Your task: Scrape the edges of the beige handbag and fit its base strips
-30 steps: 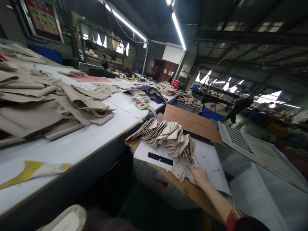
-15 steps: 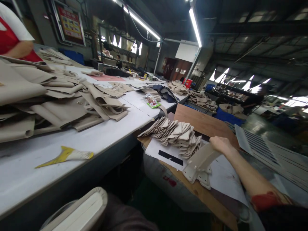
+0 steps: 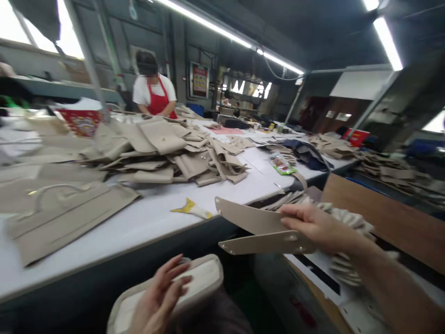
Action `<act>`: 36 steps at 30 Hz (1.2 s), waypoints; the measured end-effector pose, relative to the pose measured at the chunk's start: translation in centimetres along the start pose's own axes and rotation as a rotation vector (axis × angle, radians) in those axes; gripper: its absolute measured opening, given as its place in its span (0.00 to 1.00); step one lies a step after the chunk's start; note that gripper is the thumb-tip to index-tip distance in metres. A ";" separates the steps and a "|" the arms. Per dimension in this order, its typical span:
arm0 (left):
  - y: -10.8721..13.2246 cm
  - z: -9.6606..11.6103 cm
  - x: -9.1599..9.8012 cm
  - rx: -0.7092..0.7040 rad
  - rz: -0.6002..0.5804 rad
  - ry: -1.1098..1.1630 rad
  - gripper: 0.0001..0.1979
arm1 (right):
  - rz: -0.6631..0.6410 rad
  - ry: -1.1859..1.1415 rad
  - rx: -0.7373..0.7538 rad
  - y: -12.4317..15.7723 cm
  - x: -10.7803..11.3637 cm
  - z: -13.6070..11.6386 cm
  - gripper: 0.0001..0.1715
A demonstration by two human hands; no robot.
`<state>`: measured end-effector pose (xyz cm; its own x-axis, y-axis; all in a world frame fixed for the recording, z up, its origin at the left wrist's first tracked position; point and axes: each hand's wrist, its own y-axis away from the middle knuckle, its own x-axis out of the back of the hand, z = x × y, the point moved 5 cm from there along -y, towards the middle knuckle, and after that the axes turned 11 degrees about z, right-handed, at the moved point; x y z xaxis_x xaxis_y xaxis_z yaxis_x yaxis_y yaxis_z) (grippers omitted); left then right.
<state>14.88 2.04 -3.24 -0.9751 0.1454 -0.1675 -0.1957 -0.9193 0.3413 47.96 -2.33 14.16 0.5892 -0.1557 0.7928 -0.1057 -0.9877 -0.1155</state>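
Note:
My right hand [image 3: 316, 225] grips a beige leather-like strap piece [image 3: 250, 218] with small holes at its ends. It is doubled over, and two rounded ends point left over the gap beside the table. Low in the view is my left hand [image 3: 163, 292], fingers apart and slightly bent, holding nothing I can see. Under and beside that hand, a pale rounded-corner piece with beige edging [image 3: 201, 278] rests above my lap. Behind my right forearm lies a pile of similar strap pieces [image 3: 347, 218], partly hidden.
A white table [image 3: 156, 218] runs along the left. On it lie a heap of beige bag panels [image 3: 194, 162], a flat bag panel with a handle [image 3: 69, 213] and a yellow-and-white scrap [image 3: 191, 208]. A person in a red apron [image 3: 158, 95] stands beyond. A brown board [image 3: 385, 213] leans at right.
The view has swung left. My right hand has lifted the strap piece from beside the pile and brought it left. My left hand has come into view over the pale piece.

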 end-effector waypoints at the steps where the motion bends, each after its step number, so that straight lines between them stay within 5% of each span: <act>1: 0.4 -0.1 -1.8 0.077 -0.052 0.110 0.45 | -0.015 0.013 0.076 -1.0 -2.5 -2.8 0.13; 3: 0.7 0.1 -4.9 0.189 -0.160 0.327 0.54 | -0.064 -0.032 0.221 -1.8 -7.8 -8.0 0.12; 5: 0.4 1.0 -5.5 0.143 -0.176 0.487 0.46 | -0.186 -0.198 0.320 -1.4 -13.0 -11.6 0.12; 8: 0.2 1.9 -2.8 0.038 -0.111 0.571 0.29 | -0.311 -0.489 0.272 -1.0 -18.7 -13.1 0.16; 12: 0.3 1.7 2.2 0.032 -0.073 0.450 0.23 | -0.390 -0.900 -0.086 -2.8 -23.0 -10.5 0.24; 15: -0.9 1.6 5.3 0.092 0.003 0.398 0.23 | -0.171 -1.070 -0.310 -4.8 -23.6 -7.3 0.30; 18: -4.0 2.6 8.3 0.033 0.033 0.278 0.31 | 0.077 -0.895 -0.352 -6.1 -22.6 -4.0 0.37; 22: -10.0 4.7 12.3 -0.120 0.046 -0.176 0.32 | 0.126 -0.590 -0.203 -6.5 -20.7 -2.1 0.38; 26: -14.1 6.6 16.3 -0.251 0.311 -0.383 0.33 | 0.119 -0.431 -0.107 -5.5 -19.1 -1.6 0.32; 30: -12.5 7.6 16.4 -0.424 0.435 -0.506 0.31 | 0.018 -0.385 -0.064 -3.5 -18.2 -1.2 0.26; 35: -5.7 4.3 12.3 -0.258 -0.027 -0.303 0.28 | -0.273 -0.435 -0.083 -0.4 -18.8 -1.6 0.23; 36: -4.3 3.3 12.0 -0.217 -0.043 -0.276 0.28 | -0.326 -0.440 -0.094 0.2 -19.0 -1.7 0.23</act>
<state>3.65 8.96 -3.72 -0.9639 0.2512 0.0887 -0.2389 -0.9624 0.1295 35.36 0.51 0.14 0.8803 0.1464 0.4512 0.0794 -0.9832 0.1641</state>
